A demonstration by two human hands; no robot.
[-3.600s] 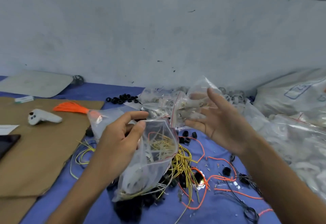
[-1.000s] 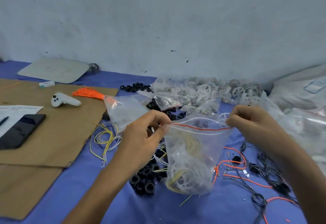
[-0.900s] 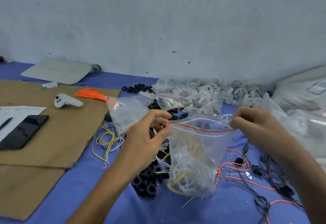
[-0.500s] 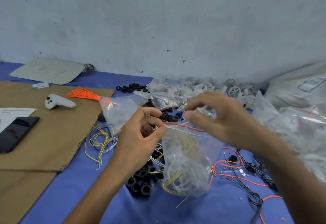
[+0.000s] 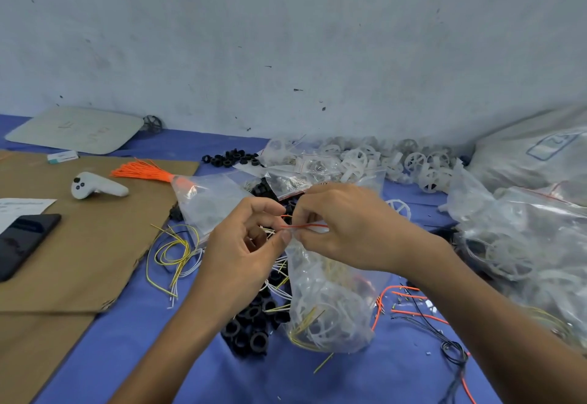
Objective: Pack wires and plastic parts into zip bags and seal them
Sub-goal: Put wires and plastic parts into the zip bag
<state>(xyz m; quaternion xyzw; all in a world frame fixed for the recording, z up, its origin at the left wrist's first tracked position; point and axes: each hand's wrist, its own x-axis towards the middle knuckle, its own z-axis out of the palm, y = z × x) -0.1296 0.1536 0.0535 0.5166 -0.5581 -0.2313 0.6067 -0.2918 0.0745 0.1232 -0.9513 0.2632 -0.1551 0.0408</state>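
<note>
A clear zip bag (image 5: 330,305), stuffed with white plastic parts and yellow wire, stands on the blue worktop (image 5: 317,381) near the middle of its front edge. Its base rests on the cloth, which leaves both hands free to work the mouth. The left hand (image 5: 244,244) pinches the red seal strip (image 5: 306,227) between thumb and forefinger at the bag's left end, apparently anchoring it. The right hand (image 5: 349,229), touching the left, clamps thumb and curled fingers on the same strip just beside it, a grip that suggests the seal is being pressed shut along its length. How much of the strip is closed cannot be told, since the right hand covers it.

A heap of black rings (image 5: 251,327) lies against the bag's left side. Loose yellow wires (image 5: 173,249) sit beyond it at the edge of a cardboard sheet (image 5: 79,244), which carries a white controller (image 5: 95,186) and a dark phone (image 5: 22,241) toward the worktop's left edge. Orange and black wires (image 5: 413,308) trail to the bag's right. White plastic wheels (image 5: 416,162) are banked along the back edge by the wall, and filled bags (image 5: 524,244) pile up at the right edge.
</note>
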